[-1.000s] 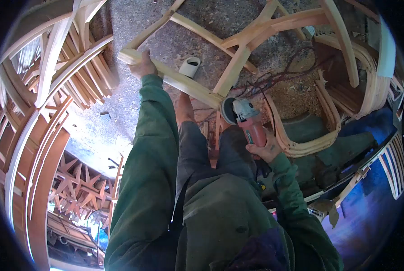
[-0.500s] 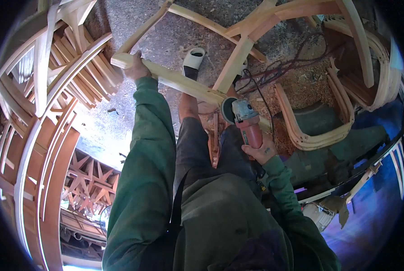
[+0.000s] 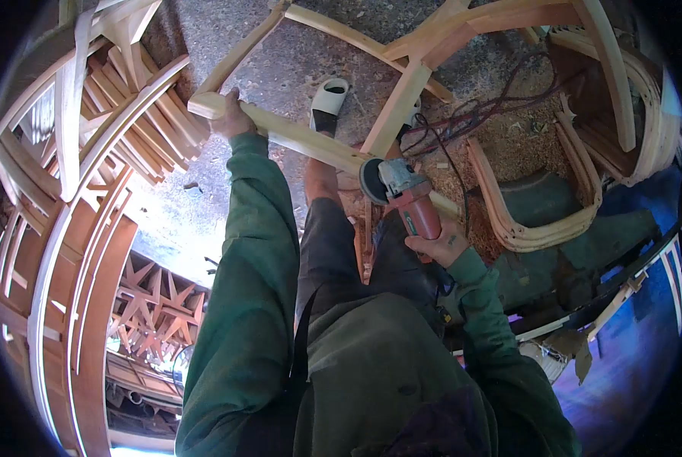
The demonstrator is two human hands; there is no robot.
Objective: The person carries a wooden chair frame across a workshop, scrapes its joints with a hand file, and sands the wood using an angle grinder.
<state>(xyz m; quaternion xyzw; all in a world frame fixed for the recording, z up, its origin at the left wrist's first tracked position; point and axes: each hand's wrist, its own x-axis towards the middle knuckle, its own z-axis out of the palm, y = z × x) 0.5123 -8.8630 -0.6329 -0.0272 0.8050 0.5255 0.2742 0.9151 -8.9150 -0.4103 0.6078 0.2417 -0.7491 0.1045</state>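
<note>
A pale wooden chair frame lies across my knees, its near rail running from upper left to the middle. My left hand is wrapped round the left end of that rail. In my right hand is a red angle grinder with a grey metal head, gripped by its body. Its dark round disc is at the rail's right part, near the joint with a slanting wooden leg. Whether the disc touches the wood, I cannot tell. A pointed wooden piece stands between my legs, partly hidden.
Curved wooden pieces lie on sawdust at the right. Dark cords trail over the concrete floor. Stacked slats and wooden frames crowd the left, above star-shaped wooden pieces. A sandal is on my foot.
The grinder has moved slightly left along the rail, and its disc is turned more toward me. My left hand keeps its hold on the rail's end.
</note>
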